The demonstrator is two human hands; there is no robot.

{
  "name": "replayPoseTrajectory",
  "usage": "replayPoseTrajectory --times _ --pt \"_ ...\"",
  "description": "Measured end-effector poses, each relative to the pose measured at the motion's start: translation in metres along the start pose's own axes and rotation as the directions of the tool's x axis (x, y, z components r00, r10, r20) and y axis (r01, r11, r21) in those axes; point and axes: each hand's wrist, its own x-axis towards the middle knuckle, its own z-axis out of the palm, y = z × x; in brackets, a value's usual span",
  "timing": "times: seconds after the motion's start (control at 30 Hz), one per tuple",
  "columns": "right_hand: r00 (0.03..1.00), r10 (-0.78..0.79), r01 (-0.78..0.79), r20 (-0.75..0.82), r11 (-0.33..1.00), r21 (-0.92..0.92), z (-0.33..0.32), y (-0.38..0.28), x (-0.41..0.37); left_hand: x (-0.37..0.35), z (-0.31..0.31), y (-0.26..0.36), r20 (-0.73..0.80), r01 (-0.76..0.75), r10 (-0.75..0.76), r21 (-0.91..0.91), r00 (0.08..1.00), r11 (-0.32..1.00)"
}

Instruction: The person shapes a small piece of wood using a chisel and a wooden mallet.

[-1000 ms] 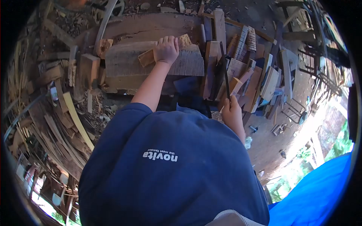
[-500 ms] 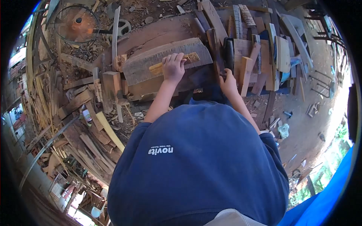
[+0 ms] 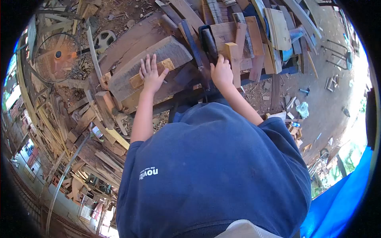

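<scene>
My left hand [image 3: 151, 75] lies with fingers spread over a short yellowish wood strip [image 3: 137, 82], whose ends show on both sides of the palm. Under the strip is a wide, weathered grey board [image 3: 174, 47], tilted across the work surface. My right hand [image 3: 223, 73] has its fingers curled beside the lower end of a black rounded bar [image 3: 210, 44]; I cannot tell what is in its grip. Just left of that hand, a long dark metal-edged rail [image 3: 192, 45] runs past the board's right end.
Wood offcuts crowd the right, including an upright light block [image 3: 233, 59] beside my right hand. An orange-centred fan [image 3: 58, 54] stands at the upper left. Scrap planks [image 3: 105, 156] pile at the lower left. A plastic bag [image 3: 302, 110] lies on the right floor.
My left hand has spread its fingers on the strip. The right hand has moved up from the rail's lower end to the black bar. The whole view has shifted left.
</scene>
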Motion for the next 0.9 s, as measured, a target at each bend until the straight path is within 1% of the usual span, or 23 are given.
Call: replayPoseTrajectory --times 0.03,0.07,0.1,0.17,0.2,0.23,0.3,0.37,0.4,0.43,0.47,0.5,0.53,0.57,0.6,0.63,0.67,0.7,0.73,0.77,0.83,0.87,0.9 --pt "1.0 0.01 -0.01 -0.007 0.999 -0.033 0.001 -0.003 0.003 0.0 0.002 -0.001 0.006 0.0 0.0 0.001 1.0 1.0" --pt "0.997 -0.015 0.008 -0.078 0.996 -0.089 0.003 -0.007 0.008 0.001 0.003 -0.003 0.008 -0.008 0.008 0.004 1.0 1.0" --pt "0.997 -0.012 0.006 -0.077 0.996 -0.085 0.008 -0.009 0.016 0.001 0.004 -0.006 0.008 -0.016 0.016 0.007 1.0 1.0" --pt "0.995 0.081 -0.086 -0.052 0.991 -0.101 0.019 -0.013 0.03 0.002 0.003 -0.007 0.024 -0.013 0.013 0.013 1.0 1.0" --pt "0.992 0.127 -0.126 0.013 0.991 -0.051 0.02 -0.01 0.039 0.001 0.003 -0.006 0.036 -0.009 0.008 0.015 0.999 1.0" --pt "0.997 0.073 -0.074 -0.035 0.997 -0.018 0.017 -0.009 0.04 0.0 0.003 -0.006 0.033 -0.009 0.009 0.019 0.999 1.0" --pt "0.992 0.086 -0.09 0.095 0.996 0.031 0.006 -0.008 0.046 0.001 0.002 -0.008 0.052 -0.008 0.007 0.022 0.999 1.0" --pt "0.994 0.012 -0.035 0.105 0.975 0.221 -0.012 -0.002 0.047 0.002 0.0 -0.011 0.065 -0.016 0.015 0.02 0.998 1.0" --pt "0.997 -0.032 0.005 0.077 0.942 0.336 -0.023 -0.002 0.045 0.002 -0.001 -0.013 0.08 -0.023 0.025 -0.025 0.996 0.999" --pt "0.995 -0.072 0.04 0.07 0.922 0.386 -0.028 -0.001 0.044 0.0 -0.003 -0.014 0.095 -0.026 0.033 -0.073 0.995 0.997" --pt "0.985 -0.112 0.029 0.131 0.856 0.516 -0.034 0.001 0.037 0.001 -0.007 -0.015 0.137 0.005 0.013 -0.131 0.991 0.991" --pt "0.97 -0.161 0.009 0.182 0.773 0.635 -0.045 -0.003 0.029 0.003 -0.012 -0.015 0.127 -0.002 0.019 -0.134 0.992 0.991" --pt "0.972 -0.16 0.016 0.17 0.774 0.633 -0.059 -0.015 0.013 0.004 -0.016 -0.016 0.141 0.039 -0.007 -0.231 0.99 0.972" --pt "0.958 -0.215 -0.02 0.19 0.611 0.791 -0.074 -0.031 -0.008 0.005 -0.022 -0.014 0.161 0.079 -0.027 -0.325 0.987 0.942" --pt "0.941 -0.275 -0.067 0.196 0.418 0.906 -0.081 -0.045 -0.025 0.004 -0.036 -0.004 0.157 0.064 -0.013 -0.328 0.988 0.943" --pt "0.946 -0.267 -0.06 0.185 0.417 0.907 -0.078 -0.053 -0.034 0.001 -0.057 0.014 0.196 0.088 0.085 -0.729 0.977 0.679" --pt "0.895 -0.363 -0.167 0.26 0.268 0.949 -0.072 -0.059 -0.043 -0.001 -0.076 0.029 0.191 0.139 0.19 -0.956 0.963 0.259" --pt "0.827 -0.469 -0.287 0.309 0.12 0.95 -0.067 -0.069 -0.052 0.002 -0.084 0.038 0.112 0.073 0.289 -0.987 0.951 0.142" --pt "0.808 -0.497 -0.339 0.316 0.046 0.94 -0.065 -0.085 -0.063 0.005 -0.091 0.044 0.025 0.019 0.374 -1.0 0.927 0.02" --pt "0.81 -0.496 -0.34 0.314 0.038 0.94 -0.062 -0.102 -0.073 0.004 -0.106 0.055 0.031 0.022 0.376 -0.999 0.926 0.026" --pt "0.773 -0.48 -0.465 0.415 0.016 0.885 -0.054 -0.131 -0.091 0.001 -0.135 0.07 0.025 0.158 0.484 -0.959 0.875 -0.236" --pt "0.738 -0.563 -0.396 0.373 0.086 0.914 -0.033 -0.131 -0.086 0.002 -0.138 0.063 0.033 0.165 0.483 -0.959 0.875 -0.232" --pt "0.738 -0.562 -0.4 0.373 0.081 0.913 -0.032 -0.136 -0.092 0.011 -0.138 0.054 0.046 0.108 0.417 -0.986 0.908 -0.126"
